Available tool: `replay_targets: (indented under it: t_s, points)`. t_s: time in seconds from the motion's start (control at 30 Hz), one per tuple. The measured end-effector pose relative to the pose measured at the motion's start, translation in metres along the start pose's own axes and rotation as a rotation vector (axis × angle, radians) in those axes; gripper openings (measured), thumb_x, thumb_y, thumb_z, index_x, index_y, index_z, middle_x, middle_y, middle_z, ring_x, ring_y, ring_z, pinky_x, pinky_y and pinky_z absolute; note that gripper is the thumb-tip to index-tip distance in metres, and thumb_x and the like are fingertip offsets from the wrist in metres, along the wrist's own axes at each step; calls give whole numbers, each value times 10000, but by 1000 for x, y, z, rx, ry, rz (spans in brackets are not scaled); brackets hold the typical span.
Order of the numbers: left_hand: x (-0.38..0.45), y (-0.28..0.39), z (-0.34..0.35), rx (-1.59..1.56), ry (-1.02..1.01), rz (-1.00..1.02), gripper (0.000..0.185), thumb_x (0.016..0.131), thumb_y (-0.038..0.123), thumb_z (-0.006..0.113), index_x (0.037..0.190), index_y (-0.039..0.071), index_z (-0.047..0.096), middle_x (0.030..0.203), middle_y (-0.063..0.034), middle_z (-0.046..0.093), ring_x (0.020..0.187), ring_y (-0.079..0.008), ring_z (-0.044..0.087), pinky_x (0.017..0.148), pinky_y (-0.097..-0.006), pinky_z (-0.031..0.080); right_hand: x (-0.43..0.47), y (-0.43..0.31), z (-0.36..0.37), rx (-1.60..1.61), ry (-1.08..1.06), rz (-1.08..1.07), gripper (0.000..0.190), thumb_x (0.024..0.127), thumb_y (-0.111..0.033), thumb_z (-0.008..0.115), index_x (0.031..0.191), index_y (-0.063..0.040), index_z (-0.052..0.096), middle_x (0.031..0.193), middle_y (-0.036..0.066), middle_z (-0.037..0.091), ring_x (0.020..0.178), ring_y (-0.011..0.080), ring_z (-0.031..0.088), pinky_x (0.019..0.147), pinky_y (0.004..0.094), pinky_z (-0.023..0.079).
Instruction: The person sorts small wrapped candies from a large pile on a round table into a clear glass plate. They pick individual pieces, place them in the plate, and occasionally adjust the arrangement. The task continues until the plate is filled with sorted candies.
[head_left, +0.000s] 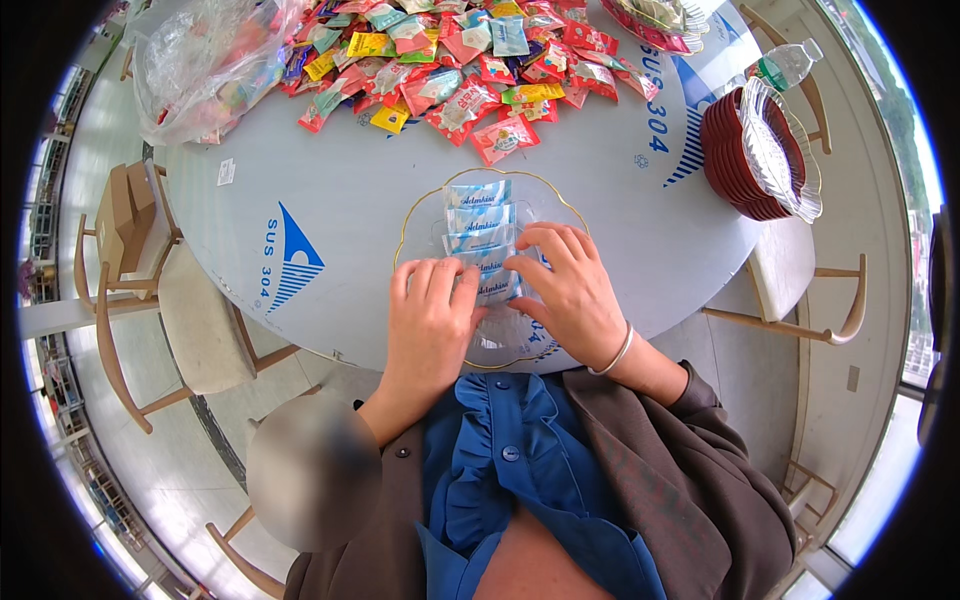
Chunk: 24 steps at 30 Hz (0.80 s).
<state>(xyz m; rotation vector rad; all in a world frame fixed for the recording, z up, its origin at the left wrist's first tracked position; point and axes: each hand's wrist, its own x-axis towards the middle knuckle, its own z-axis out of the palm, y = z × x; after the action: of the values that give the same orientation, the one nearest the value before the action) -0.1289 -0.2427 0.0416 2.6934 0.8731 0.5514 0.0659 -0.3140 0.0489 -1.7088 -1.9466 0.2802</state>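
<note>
A clear plate with a wavy gold rim (400, 238) lies on the table before me. Several blue-and-white wrapped packets (480, 220) overlap in a column across it. My left hand (431, 322) is at the column's left side, fingertips at the lower packets. From the right, my right hand (570, 289) reaches over the plate with fingers curved and parted, fingertips touching or very close to the edges of the lower packets (499, 287). Whether either hand grips a packet is not clear.
A heap of wrapped sweets (461, 105) covers the table's far side. A plastic bag (202, 82) stands far left. At right are stacked dark red dishes (724, 161) with a clear scalloped plate (772, 142) on them, and a plastic bottle (784, 67). Chairs (206, 330) surround the round table (360, 195).
</note>
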Motion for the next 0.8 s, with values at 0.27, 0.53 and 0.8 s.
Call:
replay_targets:
  t_s: [0.27,0.53,0.8]
  points:
    - [1,0,-1,4,-3,4,516,687,132,869,1157,29,682,1121,-91,611,1073,-290,583,1005,-470,410,-1,0,-1,-10,-12,3,546,616,-100,895,1112,-76,668,1209,113,578,1241,315,541,1091,466,406]
    - [2,0,-3,-16,-20,-3,515,686,131,871,1154,29,683,1126,-92,613,1079,-289,586,1002,-469,412,0,1,-1,-9,-15,-5,557,607,-118,902,1112,-77,671,1212,111,581,1232,313,544,1090,468,401]
    - [6,-2,-9,-49,-6,12,514,669,129,884,1137,36,694,1111,-85,621,1072,-285,591,983,-462,422,5,4,-10,19,-17,-29,533,619,-132,907,1096,-76,676,1209,108,578,1200,314,556,1069,466,416]
